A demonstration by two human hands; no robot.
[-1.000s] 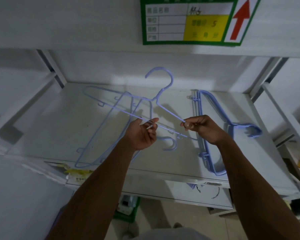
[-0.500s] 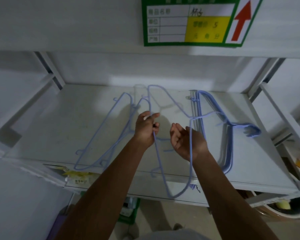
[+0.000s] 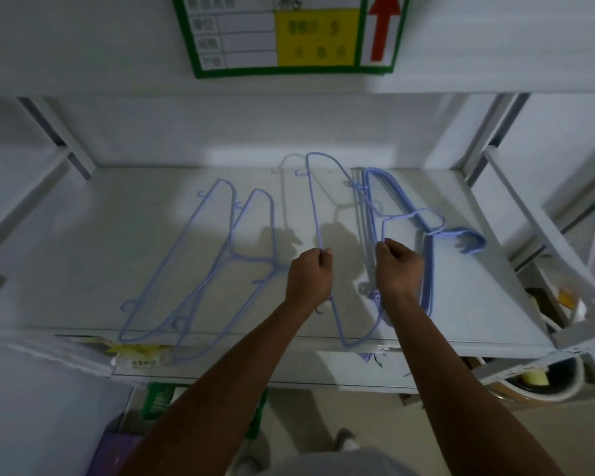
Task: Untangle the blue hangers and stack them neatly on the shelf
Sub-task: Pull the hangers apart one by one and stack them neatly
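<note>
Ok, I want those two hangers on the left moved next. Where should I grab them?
Grip the two left hangers where their necks meet, reaching in from the front right. The wires bunch there, so one hand catches both.

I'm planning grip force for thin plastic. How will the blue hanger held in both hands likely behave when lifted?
The held hanger looks thin-rodded, so probably light and somewhat springy. Its open frame and small side hooks may snag the stack. Left hand and right hand pinch it easily.
</note>
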